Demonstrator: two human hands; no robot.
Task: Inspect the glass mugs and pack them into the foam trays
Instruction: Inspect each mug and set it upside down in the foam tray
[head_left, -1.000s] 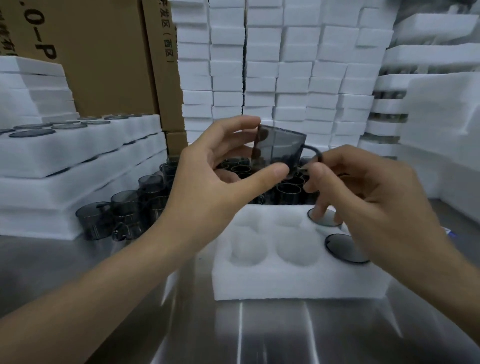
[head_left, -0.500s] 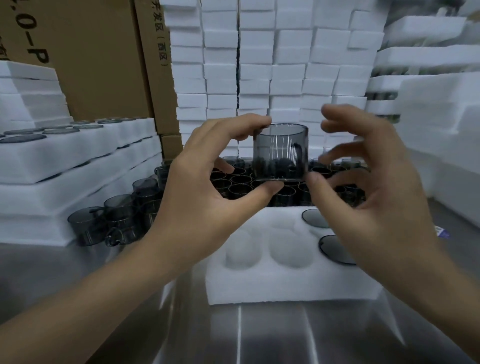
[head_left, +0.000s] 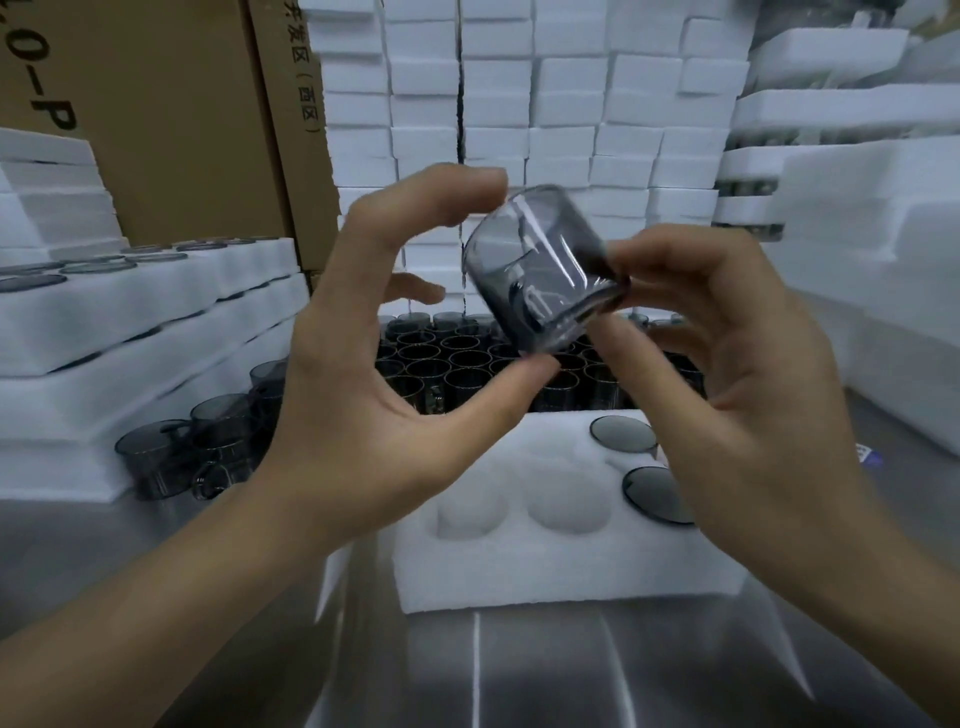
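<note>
A smoky grey glass mug (head_left: 540, 265) is held tilted in the air above the foam tray (head_left: 566, 566). My left hand (head_left: 384, 374) pinches it between the index fingertip on top and the thumb tip underneath. My right hand (head_left: 727, 364) grips its right rim with thumb and fingers. The tray has two mugs (head_left: 623, 434) sunk into its right-hand holes and empty round holes (head_left: 566, 501) in the middle. The mug's handle is hidden.
Several loose grey mugs (head_left: 467, 364) crowd the steel table behind the tray, more (head_left: 171, 457) at the left. Filled foam trays (head_left: 130, 312) are stacked left, foam blocks (head_left: 519, 104) behind and right, cardboard boxes (head_left: 182, 114) back left.
The mug went from upright to tilted, its open end turned down to the right. My right hand moved from open beside it to gripping its rim. Both hands rose slightly.
</note>
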